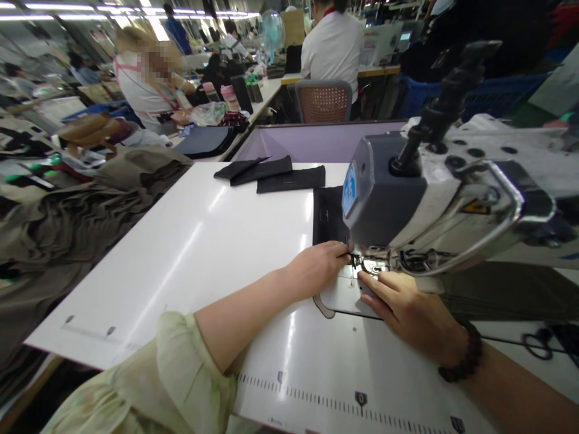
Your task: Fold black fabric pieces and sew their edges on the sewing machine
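Note:
A piece of black fabric (pixel 328 217) lies on the white table at the left of the sewing machine (pixel 389 187), partly hidden behind the machine head. My left hand (pixel 319 268) is at its near edge, fingers closed together on the fabric beside the presser foot (pixel 357 260). What lies right under those fingertips is hidden. Just right of the needle area, my right hand (pixel 407 301) rests on the metal plate (pixel 346 295), fingers stretched out, and no object shows in it.
Several folded black fabric pieces (pixel 289 178) lie at the table's far edge. Brown-grey cloth (pixel 90 205) is heaped along the left side. Scissors (pixel 538 345) lie at the right. Behind the table are a chair (pixel 323 99), a blue crate (pixel 470 96) and seated co-workers.

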